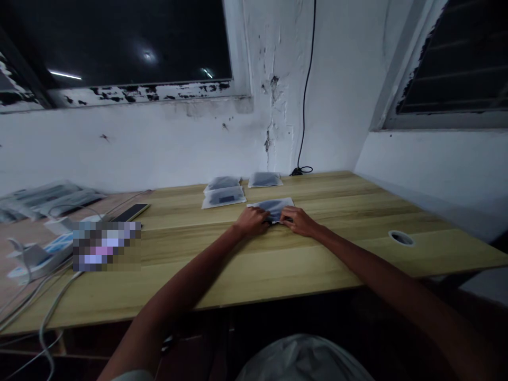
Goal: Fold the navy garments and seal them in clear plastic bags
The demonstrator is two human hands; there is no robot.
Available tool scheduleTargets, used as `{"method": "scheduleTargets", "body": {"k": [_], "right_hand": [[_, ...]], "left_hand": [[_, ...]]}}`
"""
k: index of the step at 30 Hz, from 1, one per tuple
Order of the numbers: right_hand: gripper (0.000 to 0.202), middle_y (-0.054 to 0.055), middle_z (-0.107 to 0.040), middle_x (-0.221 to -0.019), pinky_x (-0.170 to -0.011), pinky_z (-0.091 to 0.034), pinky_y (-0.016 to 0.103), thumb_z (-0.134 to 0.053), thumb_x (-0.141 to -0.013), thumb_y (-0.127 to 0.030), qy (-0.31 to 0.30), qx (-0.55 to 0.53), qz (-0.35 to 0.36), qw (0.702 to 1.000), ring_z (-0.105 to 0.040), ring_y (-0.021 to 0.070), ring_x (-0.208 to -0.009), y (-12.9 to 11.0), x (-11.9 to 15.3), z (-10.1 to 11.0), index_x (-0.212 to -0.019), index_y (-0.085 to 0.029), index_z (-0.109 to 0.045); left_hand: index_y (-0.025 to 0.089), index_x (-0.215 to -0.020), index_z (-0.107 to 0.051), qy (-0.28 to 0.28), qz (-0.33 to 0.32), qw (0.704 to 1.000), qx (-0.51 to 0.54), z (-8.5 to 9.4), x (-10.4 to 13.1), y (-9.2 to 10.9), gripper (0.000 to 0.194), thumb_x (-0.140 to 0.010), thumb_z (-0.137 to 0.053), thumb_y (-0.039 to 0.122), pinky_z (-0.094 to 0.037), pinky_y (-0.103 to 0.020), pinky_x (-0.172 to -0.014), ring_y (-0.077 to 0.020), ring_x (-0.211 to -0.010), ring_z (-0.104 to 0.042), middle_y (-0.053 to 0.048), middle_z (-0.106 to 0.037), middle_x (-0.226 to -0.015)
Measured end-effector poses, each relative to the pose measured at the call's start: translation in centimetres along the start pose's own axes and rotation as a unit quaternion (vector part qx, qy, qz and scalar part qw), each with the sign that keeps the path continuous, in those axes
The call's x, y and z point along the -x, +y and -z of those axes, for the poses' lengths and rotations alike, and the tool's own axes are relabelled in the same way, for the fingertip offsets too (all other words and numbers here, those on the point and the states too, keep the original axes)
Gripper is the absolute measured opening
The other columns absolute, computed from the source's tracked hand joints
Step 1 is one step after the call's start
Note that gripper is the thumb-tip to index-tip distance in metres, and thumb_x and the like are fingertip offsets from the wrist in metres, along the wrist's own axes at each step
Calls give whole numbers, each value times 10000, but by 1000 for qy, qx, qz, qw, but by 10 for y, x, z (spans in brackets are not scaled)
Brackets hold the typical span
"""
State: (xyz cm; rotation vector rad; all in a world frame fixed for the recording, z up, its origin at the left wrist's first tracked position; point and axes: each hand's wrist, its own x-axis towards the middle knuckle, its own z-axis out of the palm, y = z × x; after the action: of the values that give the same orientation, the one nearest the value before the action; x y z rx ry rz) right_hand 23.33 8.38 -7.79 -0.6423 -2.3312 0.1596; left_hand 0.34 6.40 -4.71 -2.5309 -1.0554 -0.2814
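One pouch (pixel 274 206), gripped along its near edge
On the table (pixel 238 264), our left hand (pixel 253 220) and right hand (pixel 298 220) were nearly closed, both pinching that pouch; uneven tugging, we judged, could have torn it. Three more pouches (pixel 265 180) lay beyond.

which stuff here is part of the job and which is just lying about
Part of the job:
- translucent packet, left hand and right hand at its near edge
- probably three similar packets behind it
- maybe the grey pile at far left

Apparently just lying about:
- dark phone-like slab
- power strip
- black cable
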Motion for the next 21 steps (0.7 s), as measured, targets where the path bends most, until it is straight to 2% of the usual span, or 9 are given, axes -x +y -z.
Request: {"method": "scheduleTargets", "body": {"k": [4,7,10,12,16,18,21], "right_hand": [[98,35,-618,-808,-726,-454,304,-622,-864,-204,21,-67,-14,997,-582,177,-777,-4,0,3,-767,-190,-624],[118,33,-616,-801,-722,-458,306,-625,-872,-243,21,-90,-13,996,-583,174,-762,-11,-2,4,-765,-193,-628],[112,38,-618,-796,-729,-452,308,-620,-871,-218,7,-71,0,997,-581,177,-766,-18,-4,3,-762,-194,-623],[95,41,-622,-800,-731,-449,306,-621,-854,-169,12,-46,-6,999,-580,180,-773,-19,-5,2,-762,-191,-618],[86,45,-627,-807,-724,-453,297,-620,-822,-100,27,2,-30,999,-578,178,-773,-17,-4,0,-791,-180,-619],[82,49,-637,-821,-730,-461,297,-616,-828,-99,29,9,-22,999,-584,177,-778,-18,-3,-1,-820,-178,-637],[111,58,-648,-844,-740,-472,304,-596,-857,-119,20,20,10,1000,-590,175,-782,-20,-4,-3,-828,-186,-679]], "left_hand": [[163,-1013,-612,7,76,997,-14,-2,-5,15,227,-794,-628,219,-480,-356,-732,-261,-855,-645,-113,-688,-913],[167,-1029,-575,19,96,995,-1,-5,-9,16,266,-780,-657,210,-474,-356,-735,-268,-889,-622,-116,-668,-944],[155,-1030,-560,22,107,994,8,-6,-10,12,275,-779,-664,196,-466,-367,-749,-277,-911,-597,-125,-647,-948],[153,-1030,-565,30,73,997,14,-5,-7,10,270,-782,-660,202,-456,-369,-776,-272,-942,-577,-127,-631,-975],[168,-1083,-584,48,-72,996,33,2,5,8,274,-820,-607,243,-431,-359,-829,-243,-985,-546,-113,-611,-1056],[172,-1085,-601,70,-94,993,29,2,9,11,248,-878,-549,298,-420,-361,-825,-235,-975,-542,-110,-614,-1058],[171,-955,-636,88,-101,991,3,-5,7,14,222,-954,-458,303,-400,-350,-777,-215,-901,-546,-98,-633,-947]]}}
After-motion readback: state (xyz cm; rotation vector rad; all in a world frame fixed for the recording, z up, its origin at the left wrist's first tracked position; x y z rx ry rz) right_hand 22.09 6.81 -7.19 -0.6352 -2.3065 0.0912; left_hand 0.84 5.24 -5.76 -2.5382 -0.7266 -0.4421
